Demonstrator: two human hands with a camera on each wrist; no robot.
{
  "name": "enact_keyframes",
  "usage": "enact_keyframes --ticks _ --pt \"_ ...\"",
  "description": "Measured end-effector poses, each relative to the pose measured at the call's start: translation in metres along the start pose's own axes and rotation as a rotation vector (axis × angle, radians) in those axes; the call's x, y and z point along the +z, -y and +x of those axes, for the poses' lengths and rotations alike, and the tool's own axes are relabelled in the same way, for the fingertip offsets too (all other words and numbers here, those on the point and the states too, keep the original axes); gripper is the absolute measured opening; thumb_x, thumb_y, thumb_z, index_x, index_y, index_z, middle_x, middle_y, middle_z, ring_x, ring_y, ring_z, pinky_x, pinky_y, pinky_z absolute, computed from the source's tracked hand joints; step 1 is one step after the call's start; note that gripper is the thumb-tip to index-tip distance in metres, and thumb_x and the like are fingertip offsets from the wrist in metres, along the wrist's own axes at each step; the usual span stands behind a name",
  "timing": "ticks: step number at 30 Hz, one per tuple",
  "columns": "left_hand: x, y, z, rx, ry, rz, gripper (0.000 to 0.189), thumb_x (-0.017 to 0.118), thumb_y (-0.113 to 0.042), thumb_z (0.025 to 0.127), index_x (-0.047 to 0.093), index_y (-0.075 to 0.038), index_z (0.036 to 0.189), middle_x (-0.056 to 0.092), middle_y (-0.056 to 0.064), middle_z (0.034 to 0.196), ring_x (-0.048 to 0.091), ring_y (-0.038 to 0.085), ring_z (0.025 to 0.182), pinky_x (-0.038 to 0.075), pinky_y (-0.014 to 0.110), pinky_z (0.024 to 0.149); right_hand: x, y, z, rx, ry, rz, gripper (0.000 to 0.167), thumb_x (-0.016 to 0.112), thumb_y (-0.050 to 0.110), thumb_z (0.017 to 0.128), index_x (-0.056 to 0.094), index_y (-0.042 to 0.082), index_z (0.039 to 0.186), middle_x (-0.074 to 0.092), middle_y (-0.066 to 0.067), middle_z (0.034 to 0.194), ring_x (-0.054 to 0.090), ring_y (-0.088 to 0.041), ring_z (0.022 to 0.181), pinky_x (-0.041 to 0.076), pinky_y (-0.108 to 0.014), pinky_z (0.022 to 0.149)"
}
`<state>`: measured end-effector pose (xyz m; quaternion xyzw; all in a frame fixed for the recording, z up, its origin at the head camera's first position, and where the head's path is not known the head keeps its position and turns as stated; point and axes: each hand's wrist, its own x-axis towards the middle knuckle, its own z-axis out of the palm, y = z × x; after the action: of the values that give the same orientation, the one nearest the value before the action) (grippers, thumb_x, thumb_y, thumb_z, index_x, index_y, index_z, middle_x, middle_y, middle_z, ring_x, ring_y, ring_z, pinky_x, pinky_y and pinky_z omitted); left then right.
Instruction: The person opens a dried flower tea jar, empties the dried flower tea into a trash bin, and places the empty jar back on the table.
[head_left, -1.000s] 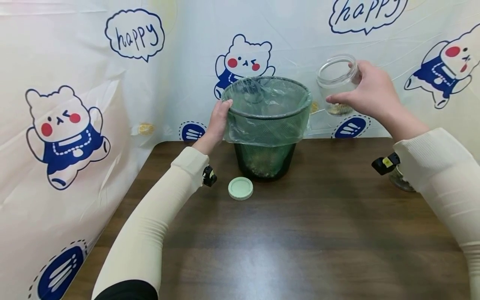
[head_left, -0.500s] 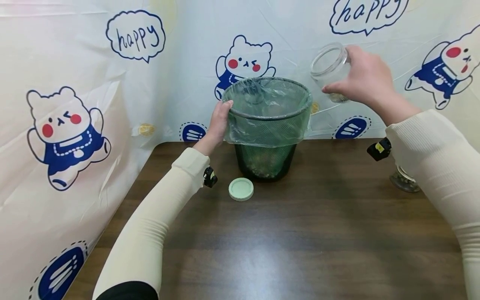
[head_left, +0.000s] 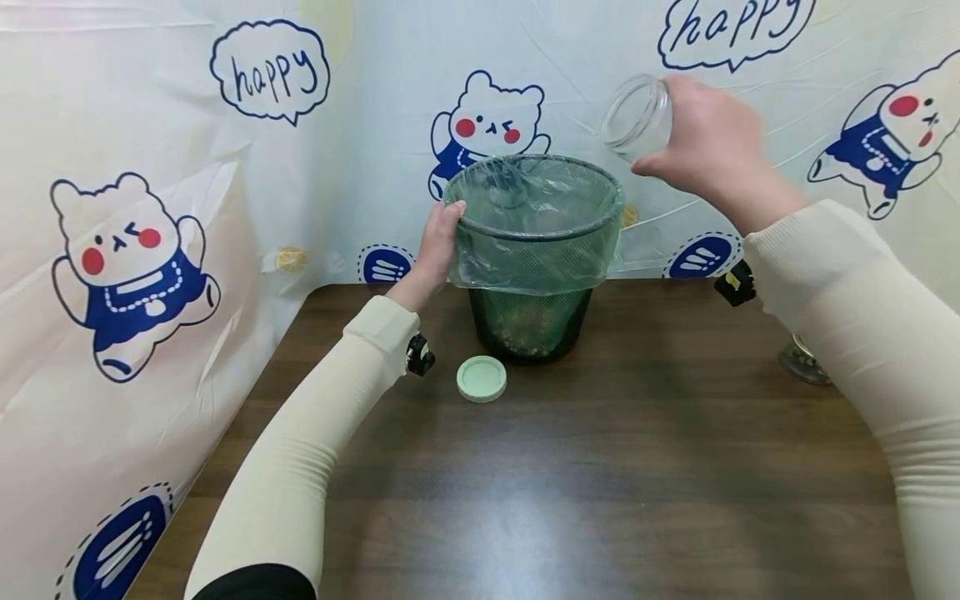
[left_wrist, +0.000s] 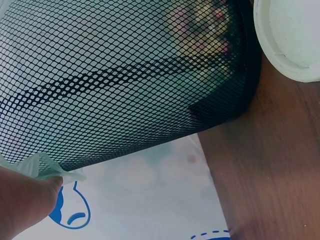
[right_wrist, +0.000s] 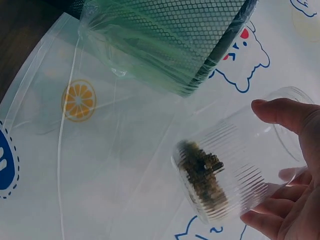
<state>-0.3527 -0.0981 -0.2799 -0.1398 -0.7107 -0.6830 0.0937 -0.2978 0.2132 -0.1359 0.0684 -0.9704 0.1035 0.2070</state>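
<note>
My left hand (head_left: 432, 250) grips the left side of the rim of a black mesh wastebasket (head_left: 573, 321). A green plastic bag (head_left: 540, 267) lines it and folds down over the outside. Right of the basket and a little above its rim, my right hand (head_left: 712, 142) holds a clear jar (head_left: 637, 125). The jar is lidless and tilts with its mouth toward the basket. In the right wrist view, dark brown dried bits (right_wrist: 202, 175) sit at the jar's bottom end; their kind is unclear.
A pale green round lid (head_left: 482, 379) lies on the brown table (head_left: 525, 483) before the basket. Partly behind my right sleeve stands another small glass container (head_left: 802, 362). A printed sheet (head_left: 360, 150) hangs behind the table and on its left.
My right hand has moved left and up toward the basket, and the jar has tipped further to the left. My left hand stays on the rim.
</note>
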Motion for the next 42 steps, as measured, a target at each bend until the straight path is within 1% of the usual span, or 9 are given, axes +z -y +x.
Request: enact_keyframes --ticks 7,11,15,19,25,29,35,38,42 --pt "0.002 0.001 0.000 0.019 -0.007 -0.019 0.057 0.045 -0.042 0.095 0.039 -0.003 0.135 0.045 0.020 0.124 0.046 0.019 0.106 0.036 0.034 0.097 0.009 0.010 0.006 -0.050 -0.011 -0.109 0.084 0.072 0.027 0.083 0.027 -0.004 0.147 0.045 -0.030 0.136 0.051 -0.050 0.107 0.045 -0.061 0.083" --pt "0.003 0.001 0.000 0.026 -0.017 -0.022 0.059 0.046 -0.042 0.094 0.038 -0.003 0.139 0.045 0.020 0.128 0.046 0.019 0.110 0.036 0.034 0.099 0.016 0.017 0.009 -0.093 -0.027 -0.153 0.083 0.070 0.022 0.082 0.026 -0.005 0.147 0.043 -0.029 0.139 0.050 -0.048 0.107 0.047 -0.061 0.079" --pt "0.003 0.000 0.000 0.022 -0.021 -0.020 0.061 0.045 -0.039 0.095 0.035 -0.002 0.143 0.043 0.021 0.134 0.044 0.020 0.115 0.034 0.032 0.100 0.024 0.025 0.010 -0.132 -0.055 -0.171 0.080 0.070 0.018 0.080 0.029 -0.005 0.145 0.046 -0.029 0.135 0.050 -0.047 0.108 0.046 -0.063 0.078" --pt "0.002 0.000 0.001 0.025 -0.020 -0.025 0.059 0.045 -0.038 0.095 0.036 -0.002 0.141 0.044 0.021 0.131 0.044 0.019 0.112 0.035 0.032 0.098 0.029 0.031 0.011 -0.169 -0.080 -0.205 0.077 0.070 0.015 0.079 0.032 -0.006 0.143 0.047 -0.030 0.130 0.051 -0.047 0.105 0.046 -0.063 0.079" --pt "0.001 0.001 0.002 0.024 -0.011 -0.037 0.054 0.044 -0.038 0.095 0.039 -0.002 0.135 0.044 0.022 0.126 0.045 0.018 0.106 0.036 0.033 0.097 0.036 0.031 0.012 -0.241 -0.142 -0.268 0.069 0.069 0.010 0.079 0.036 -0.009 0.137 0.050 -0.031 0.121 0.051 -0.046 0.103 0.046 -0.058 0.084" --pt "0.002 0.001 0.002 0.025 -0.010 -0.027 0.053 0.044 -0.039 0.095 0.039 -0.003 0.134 0.043 0.022 0.127 0.044 0.017 0.107 0.035 0.033 0.098 0.038 0.030 0.013 -0.257 -0.160 -0.299 0.068 0.071 0.009 0.079 0.037 -0.009 0.134 0.050 -0.032 0.120 0.048 -0.046 0.106 0.043 -0.056 0.090" --pt "0.003 0.001 0.002 0.042 -0.014 -0.017 0.041 0.045 -0.040 0.095 0.042 -0.008 0.120 0.046 0.011 0.110 0.045 0.017 0.099 0.037 0.032 0.092 0.039 0.028 0.014 -0.301 -0.218 -0.326 0.062 0.069 0.003 0.079 0.039 -0.010 0.132 0.048 -0.034 0.126 0.045 -0.047 0.118 0.037 -0.055 0.099" --pt "0.003 0.000 0.002 0.039 -0.016 -0.012 0.046 0.045 -0.040 0.095 0.042 -0.006 0.125 0.047 0.012 0.114 0.045 0.017 0.102 0.037 0.032 0.094 0.041 0.027 0.013 -0.331 -0.264 -0.335 0.053 0.063 -0.001 0.082 0.041 -0.009 0.129 0.049 -0.034 0.125 0.044 -0.046 0.119 0.037 -0.054 0.100" --pt "0.002 0.000 0.000 0.023 -0.014 -0.011 0.055 0.045 -0.040 0.095 0.039 -0.003 0.135 0.045 0.020 0.125 0.046 0.018 0.105 0.037 0.034 0.097 0.046 0.026 0.012 -0.371 -0.323 -0.345 0.043 0.054 -0.001 0.087 0.043 -0.009 0.127 0.051 -0.034 0.123 0.046 -0.046 0.116 0.038 -0.054 0.097"
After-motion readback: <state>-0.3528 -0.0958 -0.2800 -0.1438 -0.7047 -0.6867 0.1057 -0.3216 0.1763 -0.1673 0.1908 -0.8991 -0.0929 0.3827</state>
